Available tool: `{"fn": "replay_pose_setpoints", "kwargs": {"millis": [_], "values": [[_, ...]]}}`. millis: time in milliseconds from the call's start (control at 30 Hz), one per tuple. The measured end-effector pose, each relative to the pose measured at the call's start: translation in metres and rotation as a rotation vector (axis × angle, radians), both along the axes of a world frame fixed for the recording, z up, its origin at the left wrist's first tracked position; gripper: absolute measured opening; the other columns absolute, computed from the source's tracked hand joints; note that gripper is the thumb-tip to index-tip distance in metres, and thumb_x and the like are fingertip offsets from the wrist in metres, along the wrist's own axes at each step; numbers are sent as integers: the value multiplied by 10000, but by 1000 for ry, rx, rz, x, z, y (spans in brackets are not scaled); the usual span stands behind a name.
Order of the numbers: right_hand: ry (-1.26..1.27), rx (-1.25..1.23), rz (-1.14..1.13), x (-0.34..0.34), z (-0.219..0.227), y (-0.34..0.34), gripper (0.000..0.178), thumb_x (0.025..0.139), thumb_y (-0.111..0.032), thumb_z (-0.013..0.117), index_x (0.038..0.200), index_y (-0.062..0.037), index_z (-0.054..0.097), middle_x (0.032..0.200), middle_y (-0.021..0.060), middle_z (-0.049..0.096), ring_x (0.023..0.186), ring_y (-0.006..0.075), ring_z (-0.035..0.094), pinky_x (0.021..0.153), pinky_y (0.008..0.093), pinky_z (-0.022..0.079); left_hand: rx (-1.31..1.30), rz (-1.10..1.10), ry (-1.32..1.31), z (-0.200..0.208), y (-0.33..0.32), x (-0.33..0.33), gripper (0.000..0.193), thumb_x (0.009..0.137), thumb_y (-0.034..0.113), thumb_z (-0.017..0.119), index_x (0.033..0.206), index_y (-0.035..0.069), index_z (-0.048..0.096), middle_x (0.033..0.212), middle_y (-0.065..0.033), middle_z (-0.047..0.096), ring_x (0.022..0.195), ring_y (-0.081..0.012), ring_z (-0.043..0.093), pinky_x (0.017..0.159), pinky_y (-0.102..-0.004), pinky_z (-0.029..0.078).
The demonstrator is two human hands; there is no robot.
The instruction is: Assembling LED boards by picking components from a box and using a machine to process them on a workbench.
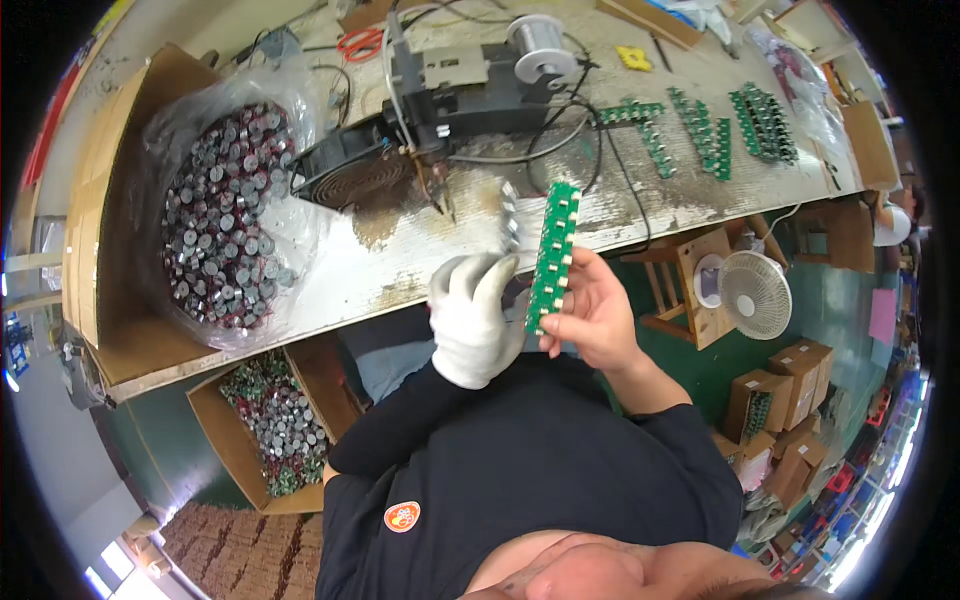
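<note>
Holding a circuit board between two hands above a cluttered desk. We see the long, narrow green circuit board with a row of small white connectors held near the desk's front edge, its far end leaning slightly to the right. The grip of the bare right hand is closed on the board's lower part, the thumb laid over its face and the fingers around the right side. The white-gloved left hand is curled just beside the board's left edge; whether its grip pinches anything, or touches the board, we cannot make out.

For sound handling, we judge it best to pinch the board by its long edges, so that the thumb does not press the connectors, and to support it nearer the middle, since so slender a piece may flex when held at one end. The gloved fingers would do well to steady the edge without covering the face.

Beyond the hands, on the pale, stained desk, we note a black machine carrying a silver reel of wire, with a loop of thin black cable to its right. We would hold the board clear of this loop, which could snag it. Further green boards lie at the right; a bag of small silver cylindrical motors sits at the left.
</note>
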State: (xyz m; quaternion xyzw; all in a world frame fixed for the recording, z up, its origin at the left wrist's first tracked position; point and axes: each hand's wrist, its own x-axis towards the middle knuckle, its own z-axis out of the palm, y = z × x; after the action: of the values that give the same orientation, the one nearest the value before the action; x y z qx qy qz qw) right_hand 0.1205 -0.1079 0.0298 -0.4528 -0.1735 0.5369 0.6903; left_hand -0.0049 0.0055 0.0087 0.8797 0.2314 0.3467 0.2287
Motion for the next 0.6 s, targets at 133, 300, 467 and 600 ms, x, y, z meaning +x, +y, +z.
{"fn": "replay_pose_setpoints", "kwargs": {"millis": [133,300,467,600], "values": [[-230,106,-78,5,19,-26,582,796,91,658,1298,8,375,1054,134,573,739,152,645,584,234,524,-62,-182,-119,8,1,49,404,637,128,685,1029,63,612,1014,-118,595,990,-331,547,870,-431,434],[-633,166,-537,68,-1,-17,251,934,-56,561,1179,-14,523,1036,6,592,918,72,542,801,232,435,-604,-393,-308,15,-22,66,91,852,-16,640,943,-7,637,835,-85,615,728,-180,568,659,-276,446],[-3,341,-190,96,-3,-1,110,955,-129,562,960,-26,597,908,51,635,737,138,621,632,272,519,-1145,-349,-369,31,-24,77,111,918,64,574,1011,14,608,911,-4,605,788,-80,552,707,-232,442],[272,319,-135,97,-19,20,108,929,-145,609,909,-40,596,808,46,629,675,150,628,606,279,521,-786,-162,-303,25,-17,96,255,861,92,684,1077,6,582,944,-40,632,806,-98,592,717,-247,469]]}}
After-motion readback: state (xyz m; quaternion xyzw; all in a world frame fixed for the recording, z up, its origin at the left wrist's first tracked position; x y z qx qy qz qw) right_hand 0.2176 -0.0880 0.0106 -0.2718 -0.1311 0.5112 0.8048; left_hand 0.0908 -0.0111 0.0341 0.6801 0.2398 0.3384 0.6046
